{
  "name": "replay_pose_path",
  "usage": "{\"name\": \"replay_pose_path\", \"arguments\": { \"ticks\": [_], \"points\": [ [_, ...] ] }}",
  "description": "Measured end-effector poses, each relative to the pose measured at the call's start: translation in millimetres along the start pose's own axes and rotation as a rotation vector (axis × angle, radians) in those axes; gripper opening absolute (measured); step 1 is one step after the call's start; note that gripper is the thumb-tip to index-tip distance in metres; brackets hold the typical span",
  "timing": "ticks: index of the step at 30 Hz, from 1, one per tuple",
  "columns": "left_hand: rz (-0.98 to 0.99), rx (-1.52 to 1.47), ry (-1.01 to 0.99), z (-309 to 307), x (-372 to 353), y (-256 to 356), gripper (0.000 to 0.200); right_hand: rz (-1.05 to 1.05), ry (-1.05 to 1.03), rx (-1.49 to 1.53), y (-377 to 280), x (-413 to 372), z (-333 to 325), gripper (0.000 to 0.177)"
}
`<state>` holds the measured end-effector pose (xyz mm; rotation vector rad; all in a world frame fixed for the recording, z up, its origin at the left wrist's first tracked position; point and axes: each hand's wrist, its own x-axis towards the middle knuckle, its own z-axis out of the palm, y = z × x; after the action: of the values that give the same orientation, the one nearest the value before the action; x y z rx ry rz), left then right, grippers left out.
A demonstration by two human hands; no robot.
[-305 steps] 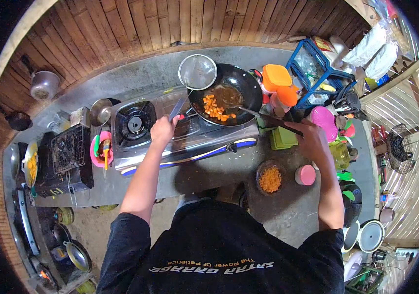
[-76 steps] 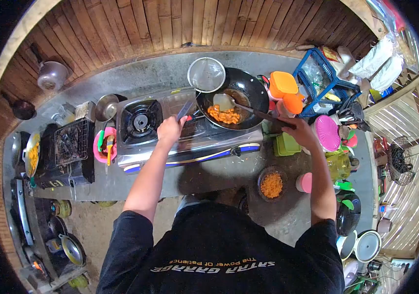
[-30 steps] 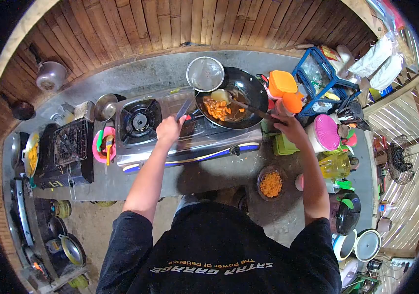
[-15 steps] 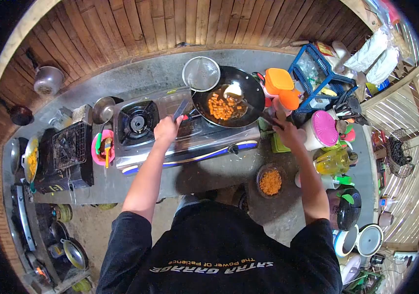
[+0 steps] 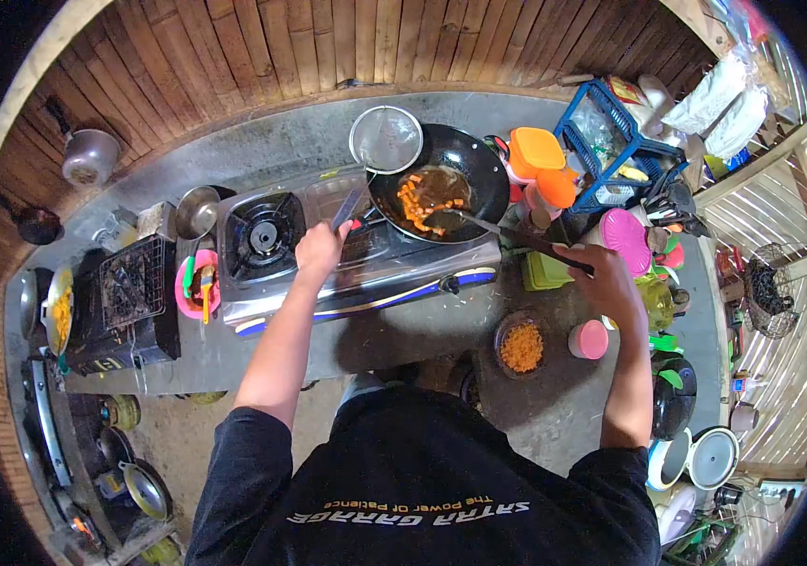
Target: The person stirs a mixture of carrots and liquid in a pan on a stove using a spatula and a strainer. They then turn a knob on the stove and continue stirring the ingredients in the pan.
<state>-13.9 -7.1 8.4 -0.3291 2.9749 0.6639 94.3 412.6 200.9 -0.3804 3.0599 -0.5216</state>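
Note:
My left hand [image 5: 320, 249] is closed around the handle of a black wok [image 5: 487, 179] on the right side of the stove. A flat grey blade-like strip [image 5: 347, 206] shows just above that fist. My right hand [image 5: 606, 272] grips the dark handle of a spatula [image 5: 507, 232], whose head is down in the wok. Orange diced pieces [image 5: 411, 202] lie in dark liquid, gathered toward the wok's left and lower side. A mesh strainer [image 5: 386, 140] overlaps the wok's upper left rim.
Left of the wok is a bare burner [image 5: 264, 238]. A bowl of orange shreds [image 5: 521, 347] and a pink-lidded container [image 5: 588, 340] stand on the counter near my right arm. Orange-lidded tubs [image 5: 536, 154] and a blue rack [image 5: 602, 141] crowd the back right.
My right hand has moved right and toward me, drawing the spatula through the wok. The orange pieces have shifted left, and a pale patch there no longer shows. My left hand stays put.

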Motion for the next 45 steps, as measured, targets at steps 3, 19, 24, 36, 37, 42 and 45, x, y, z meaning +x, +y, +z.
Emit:
{"name": "replay_pose_path", "arguments": {
  "ticks": [3, 19, 24, 36, 37, 42, 45],
  "points": [
    [0.000, 0.016, -0.021, -1, 0, 1, 0.056, -0.039, 0.021, -0.057, -11, -9, -4, 0.042],
    [0.011, 0.017, 0.000, -4, -3, 3, 0.057, 0.164, 0.214, -0.073, 13, 55, 76, 0.037],
    [0.025, 0.008, -0.001, -2, -2, 1, 0.058, 0.151, 0.316, 0.022, 57, 90, 99, 0.037],
    [0.028, 0.039, -0.004, -2, 0, 0, 0.057, 0.035, -0.174, 1.080, 135, 136, 175, 0.034],
    [0.031, 0.029, 0.003, -2, 0, 0, 0.057, 0.040, -0.109, 0.891, 117, 120, 155, 0.034],
    [0.024, 0.005, 0.002, -4, -3, 1, 0.057, 0.066, 0.050, 0.507, 93, 87, 90, 0.037],
    [0.016, 0.011, -0.003, -6, -4, 3, 0.057, 0.024, 0.201, 0.369, 90, 81, 79, 0.036]
  ]
}}
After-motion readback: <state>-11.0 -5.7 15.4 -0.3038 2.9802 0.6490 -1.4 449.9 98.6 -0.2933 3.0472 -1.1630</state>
